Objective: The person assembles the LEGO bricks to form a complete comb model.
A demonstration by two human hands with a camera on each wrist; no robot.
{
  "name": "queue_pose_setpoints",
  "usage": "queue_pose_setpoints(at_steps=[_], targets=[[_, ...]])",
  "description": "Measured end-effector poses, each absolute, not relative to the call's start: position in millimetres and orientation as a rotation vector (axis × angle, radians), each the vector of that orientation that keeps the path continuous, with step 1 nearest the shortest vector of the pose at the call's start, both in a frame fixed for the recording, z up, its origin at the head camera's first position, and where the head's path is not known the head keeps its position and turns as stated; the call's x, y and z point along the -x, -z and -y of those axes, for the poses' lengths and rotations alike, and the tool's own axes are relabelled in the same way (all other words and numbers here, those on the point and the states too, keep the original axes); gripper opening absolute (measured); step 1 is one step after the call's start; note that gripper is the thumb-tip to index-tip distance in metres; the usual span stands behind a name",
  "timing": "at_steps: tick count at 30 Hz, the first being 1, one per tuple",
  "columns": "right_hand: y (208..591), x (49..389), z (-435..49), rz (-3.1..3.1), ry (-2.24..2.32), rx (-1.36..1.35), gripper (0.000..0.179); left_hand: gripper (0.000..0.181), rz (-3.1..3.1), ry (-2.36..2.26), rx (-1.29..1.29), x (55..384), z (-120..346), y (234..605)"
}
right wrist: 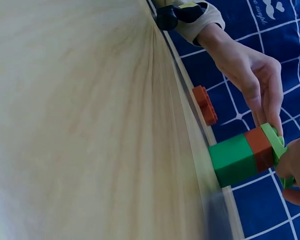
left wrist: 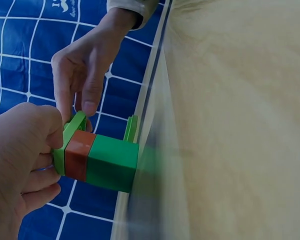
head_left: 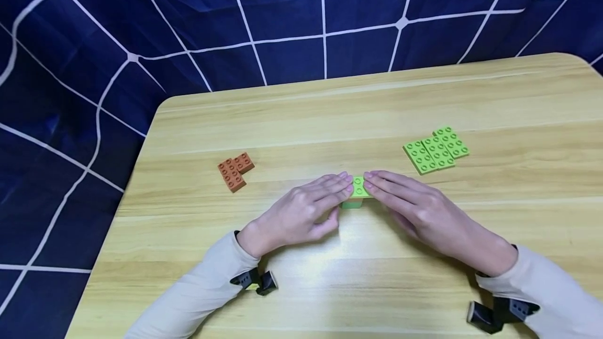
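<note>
A small stack stands upright on the wooden table, with a green brick (left wrist: 112, 162) at the bottom. On it sits an orange-brown brick (left wrist: 79, 156), topped by a light green plate (head_left: 358, 187) with studs. My left hand (head_left: 301, 211) lays its fairly straight fingers on the plate's left end, the thumb lower beside the stack. From the other side, my right hand (head_left: 424, 211) rests its extended fingertips on the right end of the plate. Its thumb is mostly hidden in the head view.
Orange-brown bricks (head_left: 232, 174) lie together to the left of the hands. Several light green plates (head_left: 435, 150) lie side by side at the back right of the wooden table (head_left: 311, 135). Behind the table hangs a dark blue cloth (head_left: 287, 14) with white lines.
</note>
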State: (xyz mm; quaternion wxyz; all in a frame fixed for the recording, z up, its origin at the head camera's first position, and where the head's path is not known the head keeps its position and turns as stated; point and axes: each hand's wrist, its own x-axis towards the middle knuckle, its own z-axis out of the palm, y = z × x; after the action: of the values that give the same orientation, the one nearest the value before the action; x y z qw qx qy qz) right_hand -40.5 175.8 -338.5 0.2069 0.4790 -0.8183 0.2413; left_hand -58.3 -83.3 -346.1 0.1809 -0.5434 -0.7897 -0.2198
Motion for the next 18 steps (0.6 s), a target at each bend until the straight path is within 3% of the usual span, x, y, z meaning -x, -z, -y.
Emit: queue_pose_setpoints(at_steps=[12,18], targets=[[336.5,42.1,-174.6,2.255,-0.666,-1.344,0.043,0.046,2.278,0.591,1.536,54.0,86.6,343.1],[335.1,39.4,-173.9,2.276,-0.634,-1.350,0.045,0.045,2.414,0.707,1.428,57.2,113.7,342.0]])
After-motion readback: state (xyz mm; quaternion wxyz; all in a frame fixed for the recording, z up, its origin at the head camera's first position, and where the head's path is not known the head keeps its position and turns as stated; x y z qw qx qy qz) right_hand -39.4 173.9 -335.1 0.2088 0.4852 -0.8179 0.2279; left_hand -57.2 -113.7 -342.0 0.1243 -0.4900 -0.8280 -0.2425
